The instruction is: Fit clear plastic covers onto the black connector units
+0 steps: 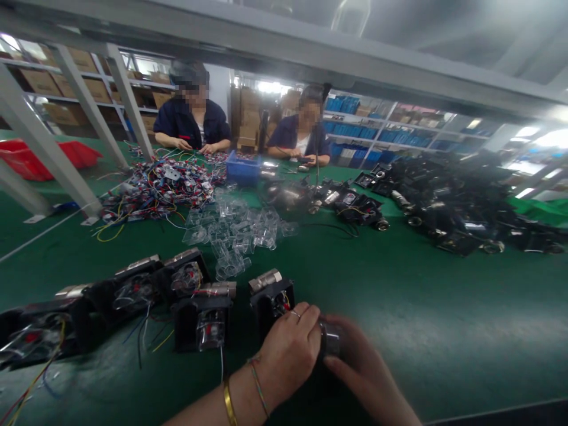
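Where the green worktop (pixel 399 307) runs off far to the left of the hands, a red tray (pixel 26 160) lies near its edge. Just left of the hands stands a row of black units (pixel 133 296) with clear windows and metal tops, thin wires trailing beneath them. Farther away on that side is a heap of coloured wire bundles (pixel 155 186), with two people in dark blue seated behind it across the worktop. Straight beyond the hands lie clear plastic covers (pixel 235 231) and a blue bin (pixel 242 168). The left hand (pixel 288 349), ringed and with a gold bangle at the wrist, curls its fingers over a small metal cylinder (pixel 332 338). The right hand (pixel 364 373) grips the same cylinder from the other side, so the two hands meet, both clamped on it low over the worktop. Far off to the right sprawls a pile of black parts (pixel 465 207).
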The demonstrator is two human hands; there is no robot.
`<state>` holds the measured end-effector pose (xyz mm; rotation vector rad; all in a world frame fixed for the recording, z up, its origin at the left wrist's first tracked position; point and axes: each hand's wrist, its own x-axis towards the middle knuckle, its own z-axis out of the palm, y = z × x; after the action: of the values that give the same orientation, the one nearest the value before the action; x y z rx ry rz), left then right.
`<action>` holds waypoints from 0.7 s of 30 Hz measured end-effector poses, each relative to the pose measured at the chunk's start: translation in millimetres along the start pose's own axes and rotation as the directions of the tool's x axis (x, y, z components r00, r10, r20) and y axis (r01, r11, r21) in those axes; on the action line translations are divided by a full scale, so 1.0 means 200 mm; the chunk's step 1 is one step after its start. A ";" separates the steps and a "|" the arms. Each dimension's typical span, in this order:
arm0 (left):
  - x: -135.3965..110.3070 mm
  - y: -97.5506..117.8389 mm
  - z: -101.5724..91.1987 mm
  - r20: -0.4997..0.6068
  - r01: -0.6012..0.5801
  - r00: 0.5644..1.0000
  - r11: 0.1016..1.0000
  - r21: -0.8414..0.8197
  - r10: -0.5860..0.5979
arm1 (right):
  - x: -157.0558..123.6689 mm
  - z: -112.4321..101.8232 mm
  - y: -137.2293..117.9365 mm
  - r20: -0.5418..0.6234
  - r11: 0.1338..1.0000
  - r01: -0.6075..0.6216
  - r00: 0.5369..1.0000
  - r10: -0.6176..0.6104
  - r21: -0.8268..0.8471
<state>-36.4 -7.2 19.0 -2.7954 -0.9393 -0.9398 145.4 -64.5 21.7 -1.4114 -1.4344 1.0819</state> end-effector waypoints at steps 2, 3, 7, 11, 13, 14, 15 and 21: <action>0.00 0.00 -0.04 -0.070 -0.019 0.997 0.999 -0.048 0.016 | 0.01 0.03 -0.02 -0.006 1.000 0.000 1.000 0.000 -0.012; -0.01 0.00 -0.07 -0.123 -0.022 0.992 0.996 -0.083 0.011 | 0.01 0.04 -0.03 -0.006 1.000 -0.002 1.000 0.002 -0.019; -0.05 0.04 -0.16 -0.299 -0.035 0.954 0.977 -0.210 -0.030 | -0.01 0.06 -0.05 0.043 0.999 0.010 0.999 -0.008 -0.047; -0.12 0.10 -0.13 -0.316 -0.154 0.939 0.987 -0.038 0.135 | -0.05 0.07 -0.04 0.065 0.991 0.057 0.997 -0.050 -0.118; -0.15 0.11 -0.09 -0.316 -0.132 0.937 0.988 0.083 0.152 | -0.07 0.09 -0.03 0.079 0.985 0.074 0.995 -0.062 -0.155; -0.16 0.12 -0.07 -0.315 -0.095 0.940 0.987 0.129 0.132 | -0.08 0.09 -0.03 0.093 0.982 0.086 0.993 -0.071 -0.167; -0.17 0.12 -0.06 -0.307 -0.053 0.946 0.984 0.167 0.103 | -0.09 0.10 -0.02 0.111 0.978 0.107 0.990 -0.088 -0.176; -0.17 0.12 -0.01 -0.273 0.123 0.961 0.952 0.279 -0.045 | -0.07 0.16 0.01 0.122 0.881 0.256 0.966 -0.226 -0.397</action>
<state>-46.6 -45.6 5.1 -2.3322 -1.0649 -1.0526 116.2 -80.0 11.4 -1.4343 -1.9173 0.7008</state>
